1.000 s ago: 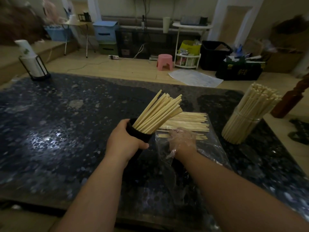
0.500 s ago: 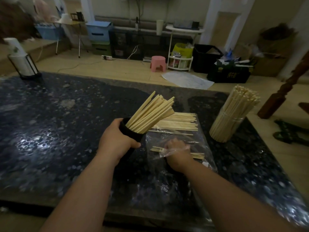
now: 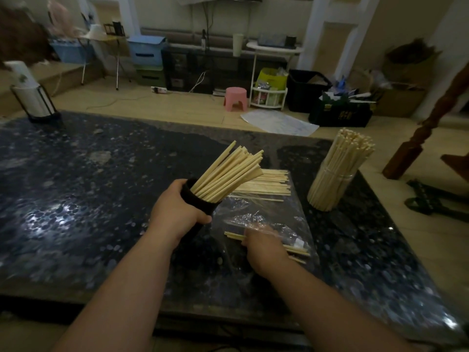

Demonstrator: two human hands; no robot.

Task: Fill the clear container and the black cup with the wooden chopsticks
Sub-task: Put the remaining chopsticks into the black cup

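Note:
My left hand (image 3: 175,212) grips the black cup (image 3: 195,199), tilted to the right, with a fan of wooden chopsticks (image 3: 228,174) sticking out of it. My right hand (image 3: 264,247) is closed on a few chopsticks (image 3: 295,250) inside a clear plastic bag (image 3: 256,214) lying on the table. A loose pile of chopsticks (image 3: 266,185) lies at the far end of the bag. To the right stands the clear container (image 3: 332,184), packed full of upright chopsticks.
The dark speckled stone table (image 3: 76,186) spreads to the left. A paper-towel roll in a black stand (image 3: 30,97) sits at its far left corner. A carved wooden post (image 3: 426,128) rises beyond the right edge. The floor behind holds a pink stool (image 3: 236,97) and bins.
My right hand drew back from the far pile toward me and closed on a few chopsticks inside the bag. The left hand kept the tilted cup in place.

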